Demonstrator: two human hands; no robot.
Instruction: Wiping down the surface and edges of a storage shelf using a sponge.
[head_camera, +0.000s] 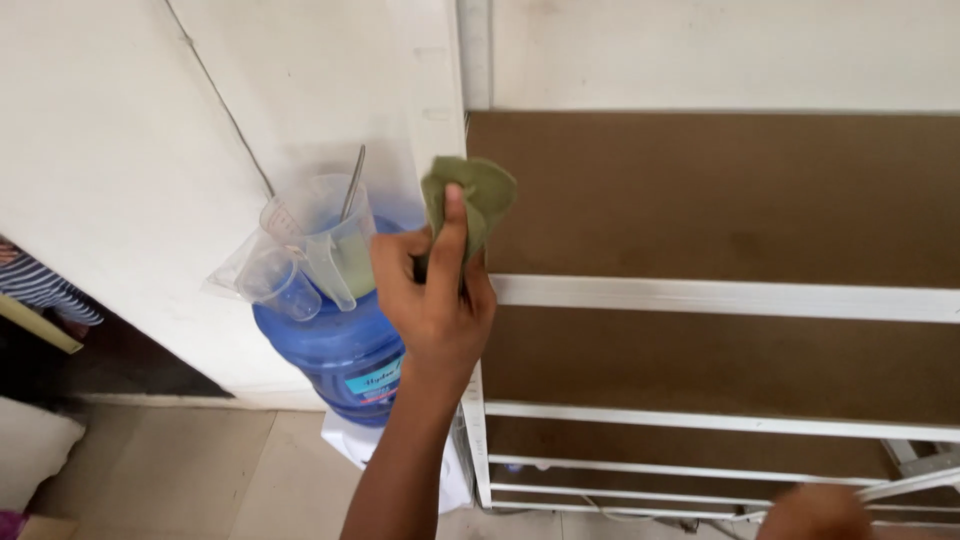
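My left hand (435, 300) is raised and grips a crumpled olive-green cloth (478, 198), thumb pressed up along it. The cloth sits against the white upright post (440, 90) of a shelf rack, at the corner of the top brown shelf board (720, 190). My right hand (815, 515) shows only as a blurred patch at the bottom right, near a low white rail (910, 487); its fingers are hidden.
A blue water jug (335, 350) stands left of the rack, with clear measuring jugs (325, 240), a small clear cup (280, 283) and a metal spoon (352, 182) on top. White rails (720, 297) cross the rack. White wall behind, tiled floor (180, 470) below, striped fabric (40, 288) at far left.
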